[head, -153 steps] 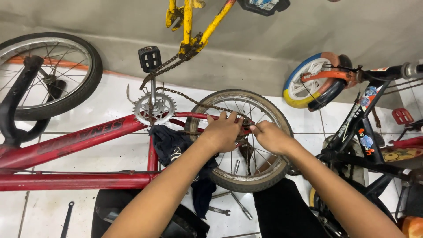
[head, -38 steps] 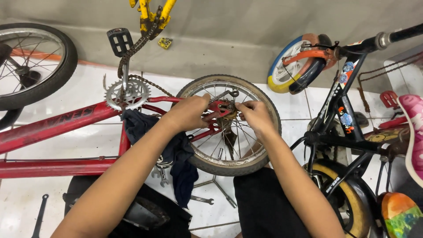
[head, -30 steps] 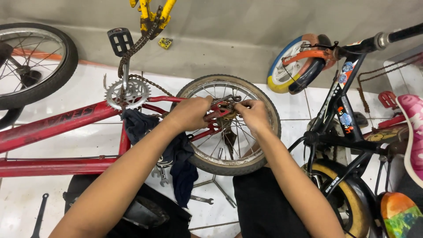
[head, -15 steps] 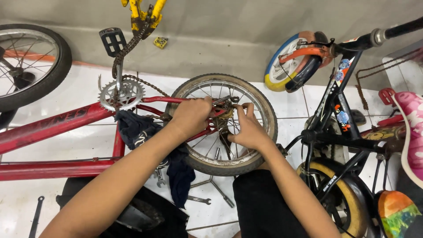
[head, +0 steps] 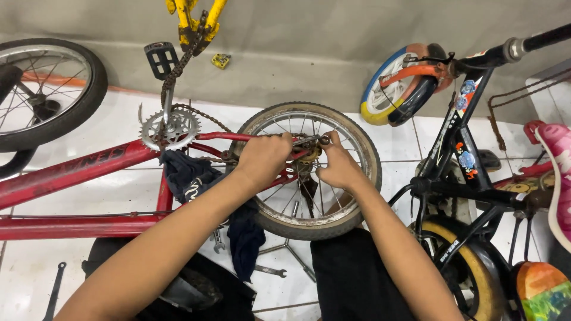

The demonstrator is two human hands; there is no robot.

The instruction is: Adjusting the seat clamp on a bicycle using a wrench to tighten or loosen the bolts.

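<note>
Centrally, the small spoked rear wheel with its worn grey rubber tyre (head: 304,169) sits in the upturned red steel bicycle frame (head: 77,172). At the wheel's hub, the left hand (head: 262,161) grips the frame's stay and the right hand (head: 339,166) pinches a slim metal wrench (head: 306,141). Left of the wheel, a toothed chainring (head: 169,128) carries a rusty chain (head: 205,114); a dark cloth (head: 190,178) hangs below.

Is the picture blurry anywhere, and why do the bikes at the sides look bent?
Head view: sharp in the middle, where the left hand and right hand meet at the hub of the rear wheel; light is soft and even, with mild glare on the white floor tiles; the wide lens curves the edges, so the black bike leans.
</note>
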